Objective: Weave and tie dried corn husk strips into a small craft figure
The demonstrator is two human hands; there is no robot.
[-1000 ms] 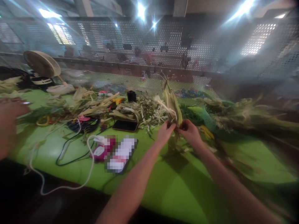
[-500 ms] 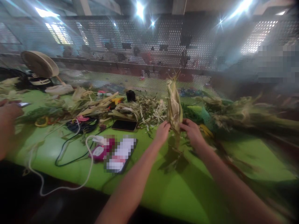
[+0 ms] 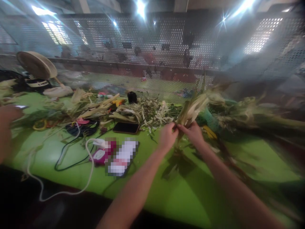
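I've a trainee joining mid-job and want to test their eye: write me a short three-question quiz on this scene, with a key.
1. What do the left hand and the right hand hold between them?

2. True or false: in the picture, the fan stands to the left of both of these hands.

3. What colour is the tabletop?
A) red
B) green
C) white

Key:
1. A leafy husk bundle, gripped near its lower end.
2. True.
3. B.
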